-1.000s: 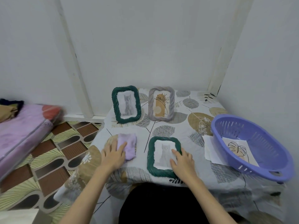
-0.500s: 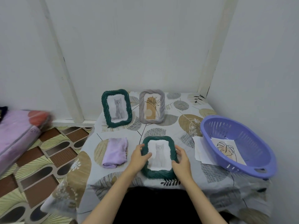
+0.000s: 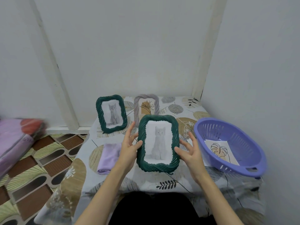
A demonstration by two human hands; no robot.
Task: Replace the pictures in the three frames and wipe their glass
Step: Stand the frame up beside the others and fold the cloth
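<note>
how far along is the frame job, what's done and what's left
Hard to call anything finished. Two frames stand at the back: a green frame showing a cat and a grey frame showing a plant print. In hand: both hands, left hand and right hand, hold a second green cat frame off the table. The purple cloth lies unused, and a leaf drawing waits in the basket.

Single head-worn view, wide-angle, looks forward and down from above the table [image 3: 186, 179]. Close to both hands; room corner behind
</note>
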